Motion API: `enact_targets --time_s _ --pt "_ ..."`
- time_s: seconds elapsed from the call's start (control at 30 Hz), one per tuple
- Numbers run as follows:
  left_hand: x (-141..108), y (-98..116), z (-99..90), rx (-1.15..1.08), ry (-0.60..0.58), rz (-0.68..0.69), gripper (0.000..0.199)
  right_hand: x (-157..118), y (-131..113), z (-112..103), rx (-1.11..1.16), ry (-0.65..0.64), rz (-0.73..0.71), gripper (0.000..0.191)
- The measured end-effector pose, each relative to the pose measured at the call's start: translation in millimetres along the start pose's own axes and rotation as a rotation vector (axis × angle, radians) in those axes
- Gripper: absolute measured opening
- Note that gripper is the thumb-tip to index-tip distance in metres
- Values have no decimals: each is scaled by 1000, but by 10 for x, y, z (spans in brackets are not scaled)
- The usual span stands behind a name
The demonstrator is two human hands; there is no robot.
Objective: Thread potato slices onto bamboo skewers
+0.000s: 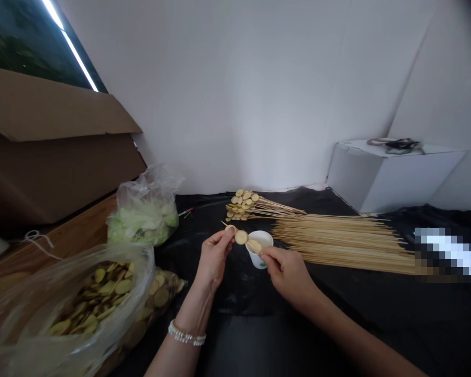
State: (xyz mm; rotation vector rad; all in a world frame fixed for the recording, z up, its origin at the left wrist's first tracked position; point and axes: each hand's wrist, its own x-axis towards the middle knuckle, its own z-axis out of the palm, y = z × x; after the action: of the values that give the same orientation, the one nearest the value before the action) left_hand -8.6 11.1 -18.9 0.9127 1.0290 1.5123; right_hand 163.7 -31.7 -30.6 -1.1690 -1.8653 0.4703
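A thin wooden skewer carrying round pale slices [241,237] runs between my two hands. My left hand [215,255] pinches the slice near its pointed tip, fingers closed. My right hand [288,271] grips the skewer at its other side, beside the last slice. Just behind the skewer stands a white paper cup [258,260] with a green mark. Beyond the cup lies a pile of finished skewers with slices [241,204]. Many bare wooden skewers [345,241] are spread to the right of it.
An open plastic bag of slices [105,288] is at the lower left, with another bag [163,290] beside it. Behind them sits a bag of pale green pieces [141,214]. A cardboard box [63,173] stands at left, a white box [392,178] at right.
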Motion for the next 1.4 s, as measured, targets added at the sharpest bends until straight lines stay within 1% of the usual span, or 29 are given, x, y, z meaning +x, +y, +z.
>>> enact_targets --time_s 0.1,0.2,0.3,0.37,0.47,0.53,0.63,0.7,0.87,1.03,1.17,1.27,1.4 --pt "12 56 -9 -116 -1 -70 25 19 10 -22 9 8 34 26" --pt "43 144 -51 -311 -16 -158 27 35 20 -41 13 20 74 24" --pt "74 188 -94 -446 -5 -165 24 40 20 -47 11 21 92 23" --pt "81 183 -96 -444 9 -135 30 36 14 -45 14 15 90 23" --pt "66 159 -60 -384 27 -105 36 28 5 -39 19 7 77 24" --pt "51 146 -34 -364 48 -84 31 25 0 -37 26 5 73 24" --pt "45 131 -28 -341 69 -55 13 24 -2 -36 34 2 70 24" --pt "55 118 -45 -308 75 -44 9 23 -3 -36 37 2 62 24" --pt "81 97 -102 -255 59 13 14 18 -11 -41 55 6 47 24" --pt "68 118 -119 -240 25 4 35 8 -12 -37 45 -14 57 24" --pt "85 125 -124 -255 25 31 38 3 -6 -28 34 -32 57 24" --pt "110 118 -142 -284 46 26 31 5 -2 -25 36 -56 64 25" --pt "127 120 -159 -359 58 -55 12 4 7 -16 35 -72 62 25"
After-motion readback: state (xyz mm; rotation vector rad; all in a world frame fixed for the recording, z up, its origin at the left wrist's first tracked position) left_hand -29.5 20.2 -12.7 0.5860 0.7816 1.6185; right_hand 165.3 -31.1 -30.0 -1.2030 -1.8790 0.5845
